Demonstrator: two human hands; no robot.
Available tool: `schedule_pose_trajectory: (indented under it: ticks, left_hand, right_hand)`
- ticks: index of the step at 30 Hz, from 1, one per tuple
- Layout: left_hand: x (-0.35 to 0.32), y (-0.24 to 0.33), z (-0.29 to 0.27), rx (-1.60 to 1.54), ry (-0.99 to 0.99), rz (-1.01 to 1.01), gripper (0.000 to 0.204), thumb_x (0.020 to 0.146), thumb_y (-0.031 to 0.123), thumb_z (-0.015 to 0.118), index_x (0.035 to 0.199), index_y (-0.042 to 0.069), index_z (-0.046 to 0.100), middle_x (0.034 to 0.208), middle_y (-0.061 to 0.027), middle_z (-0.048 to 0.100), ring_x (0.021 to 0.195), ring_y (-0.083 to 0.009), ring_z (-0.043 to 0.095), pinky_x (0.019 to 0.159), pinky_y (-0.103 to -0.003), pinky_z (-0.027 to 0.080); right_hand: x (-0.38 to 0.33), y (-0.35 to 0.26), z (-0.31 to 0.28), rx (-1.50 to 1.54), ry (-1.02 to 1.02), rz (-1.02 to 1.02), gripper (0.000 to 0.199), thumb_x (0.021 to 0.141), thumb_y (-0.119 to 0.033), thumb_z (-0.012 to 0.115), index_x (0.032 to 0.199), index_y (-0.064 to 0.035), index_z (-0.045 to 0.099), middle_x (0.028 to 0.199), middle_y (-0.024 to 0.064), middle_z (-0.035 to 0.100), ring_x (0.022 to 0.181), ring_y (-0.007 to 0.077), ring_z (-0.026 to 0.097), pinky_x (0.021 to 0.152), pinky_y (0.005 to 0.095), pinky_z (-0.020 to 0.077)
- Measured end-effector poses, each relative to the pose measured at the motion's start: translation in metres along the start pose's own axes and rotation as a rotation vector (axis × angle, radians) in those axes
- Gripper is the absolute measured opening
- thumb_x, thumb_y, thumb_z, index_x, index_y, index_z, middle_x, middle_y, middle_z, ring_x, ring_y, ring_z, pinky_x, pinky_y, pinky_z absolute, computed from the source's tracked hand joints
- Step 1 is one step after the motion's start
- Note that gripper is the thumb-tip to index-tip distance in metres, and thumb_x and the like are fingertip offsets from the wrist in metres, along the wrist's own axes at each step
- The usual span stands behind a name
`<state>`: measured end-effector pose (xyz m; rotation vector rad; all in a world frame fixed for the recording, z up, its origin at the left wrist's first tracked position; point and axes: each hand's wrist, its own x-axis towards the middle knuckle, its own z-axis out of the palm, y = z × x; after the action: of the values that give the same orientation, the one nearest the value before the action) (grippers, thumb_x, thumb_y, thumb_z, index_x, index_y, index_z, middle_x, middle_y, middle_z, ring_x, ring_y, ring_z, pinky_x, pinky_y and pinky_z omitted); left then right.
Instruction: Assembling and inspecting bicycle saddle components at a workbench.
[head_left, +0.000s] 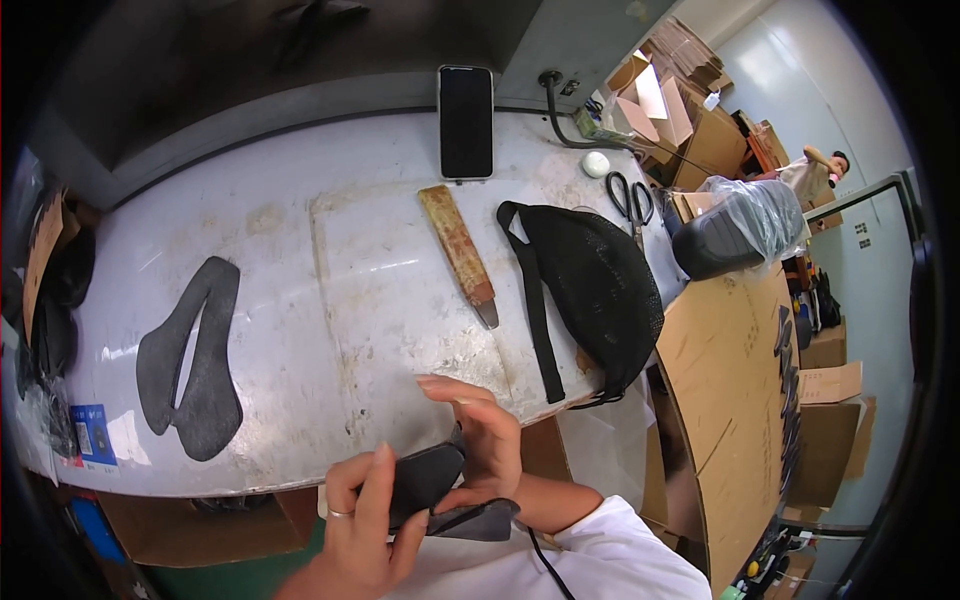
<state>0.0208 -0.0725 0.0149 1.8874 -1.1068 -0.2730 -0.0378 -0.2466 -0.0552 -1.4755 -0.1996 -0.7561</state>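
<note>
Close to my body, past the table's front edge, I hold a dark grey saddle-shaped pad (pixel 428 478), bent so that two lobes show. My left hand (pixel 362 515), with a ring on one finger, grips its left side between thumb and fingers. At its right side is my right hand (pixel 480 440), the thumb against the pad and the upper fingers raised and curved. The fingers partly cover the pad. A similar dark grey saddle pad (pixel 215 365) with a long central slot lies flat at the left of the white table (pixel 290 300).
A worn blade tool (pixel 458 250), a black mesh bag with a strap (pixel 595 290), black-handled scissors (pixel 630 200), a white round object (pixel 596 164) and a phone (pixel 466 122) lie on the table. Cardboard (pixel 730 400) and a plastic-wrapped black object (pixel 735 230) stand right. A person (pixel 808 178) is far off.
</note>
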Motion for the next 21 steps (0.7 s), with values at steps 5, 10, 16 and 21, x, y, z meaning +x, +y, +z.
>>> schedule_pose_trajectory:
  ticks: [5,10,16,21]
  left_hand:
    - [-0.004,-0.008,-0.001,-0.138,0.222,-0.160,0.078,0.079,0.005,0.070,0.144,-0.009,0.030,0.122,-0.0186,0.045,0.109,-0.0268,0.047,0.097,-0.036,0.038]
    - [0.005,-0.025,-0.008,-0.509,0.244,-0.260,0.073,0.084,0.008,0.070,0.143,-0.011,0.031,0.132,-0.0158,0.041,0.120,-0.0244,0.045,0.101,-0.033,0.037]
    - [-0.006,-0.038,0.006,-0.277,0.271,0.035,0.116,0.065,0.048,0.086,0.148,-0.001,0.021,0.150,-0.0254,0.023,0.139,-0.0360,0.027,0.112,-0.049,0.022]
    - [0.004,-0.055,0.009,-0.410,0.507,0.020,0.118,0.050,0.037,0.094,0.140,0.002,0.027,0.138,-0.0230,0.033,0.128,-0.0326,0.037,0.101,-0.045,0.033]
  right_hand:
    - [-0.021,0.001,-0.010,-0.030,0.259,0.028,0.037,0.092,-0.023,0.065,0.116,0.0036,0.053,0.110,0.0213,0.058,0.096,0.0291,0.056,0.090,0.0432,0.0439]
    - [-0.017,-0.031,-0.007,0.049,0.033,0.296,0.025,0.101,-0.016,0.046,0.090,0.0043,0.056,0.083,0.0143,0.060,0.066,0.0189,0.052,0.063,0.0293,0.0442]
    - [0.000,-0.038,0.006,-0.326,-0.121,0.111,0.011,0.091,-0.005,0.059,0.087,0.0042,0.054,0.079,0.0169,0.057,0.059,0.0312,0.054,0.054,0.0363,0.0451]
    - [0.002,-0.045,0.016,-0.310,-0.124,-0.076,0.011,0.088,-0.006,0.062,0.085,0.0029,0.055,0.077,0.0166,0.057,0.058,0.0322,0.055,0.051,0.0386,0.0439]
